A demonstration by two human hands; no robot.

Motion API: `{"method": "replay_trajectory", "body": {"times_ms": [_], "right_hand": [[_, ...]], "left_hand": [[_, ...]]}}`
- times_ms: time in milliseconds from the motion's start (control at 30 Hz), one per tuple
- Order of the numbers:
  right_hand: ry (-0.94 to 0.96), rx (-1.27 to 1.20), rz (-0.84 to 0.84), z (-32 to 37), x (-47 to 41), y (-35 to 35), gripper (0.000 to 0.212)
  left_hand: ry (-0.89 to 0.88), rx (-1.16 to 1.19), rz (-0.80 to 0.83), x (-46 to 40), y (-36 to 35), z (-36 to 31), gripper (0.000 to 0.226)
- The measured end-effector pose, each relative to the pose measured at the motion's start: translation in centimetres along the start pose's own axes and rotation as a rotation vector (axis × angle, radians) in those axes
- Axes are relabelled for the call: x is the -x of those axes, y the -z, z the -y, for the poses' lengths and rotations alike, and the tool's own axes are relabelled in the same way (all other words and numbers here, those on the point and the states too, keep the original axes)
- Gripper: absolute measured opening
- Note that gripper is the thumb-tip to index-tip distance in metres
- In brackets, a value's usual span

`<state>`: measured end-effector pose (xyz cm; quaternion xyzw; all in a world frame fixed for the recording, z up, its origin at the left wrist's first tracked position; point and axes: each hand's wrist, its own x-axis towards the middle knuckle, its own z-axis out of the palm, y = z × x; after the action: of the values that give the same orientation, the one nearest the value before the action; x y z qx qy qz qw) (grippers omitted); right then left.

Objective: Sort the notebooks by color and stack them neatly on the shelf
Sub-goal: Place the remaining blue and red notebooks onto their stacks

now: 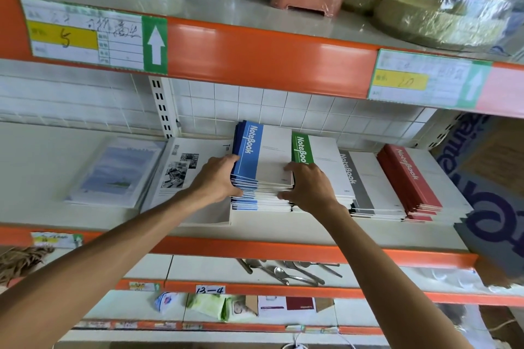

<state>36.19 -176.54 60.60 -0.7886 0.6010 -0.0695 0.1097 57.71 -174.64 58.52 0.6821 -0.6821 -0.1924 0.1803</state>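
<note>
Gripping the tall stack of blue-banded white notebooks [256,167] from both sides, the left hand [217,178] clamps its left edge, thumb on the top cover and fingers curled round the spines, while the right hand [307,188] presses the right edge, fingers splayed against the page ends. The stack sits mid-shelf on the white shelf board with orange front trim [255,246], slightly fanned near its base. At 3 o'clock from it, touching, lies the green-banded notebook pile [314,150], partly hidden under the right hand. Further toward 3 o'clock come the grey-banded notebook pile [365,181] and then the red-banded notebook stack [411,181], each overlapping the next. At 9 o'clock lies a white booklet with black-and-white photos [181,173], under the left wrist, and beyond it a pale landscape-print pad [116,173]. At 12 o'clock, the upper shelf carries plastic-wrapped woven baskets [442,11]. At 6 o'clock, metal spoons [286,272] lie on the lower shelf.
</note>
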Motion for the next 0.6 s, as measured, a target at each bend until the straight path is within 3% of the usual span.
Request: {"method": "replay_trajectory", "body": {"times_ms": [600], "right_hand": [[0.007,0.051,0.002,0.72,-0.16,0.16,0.058]], "left_hand": [[-0.049,-0.013,-0.005,0.25,0.35,0.31,0.087]]}}
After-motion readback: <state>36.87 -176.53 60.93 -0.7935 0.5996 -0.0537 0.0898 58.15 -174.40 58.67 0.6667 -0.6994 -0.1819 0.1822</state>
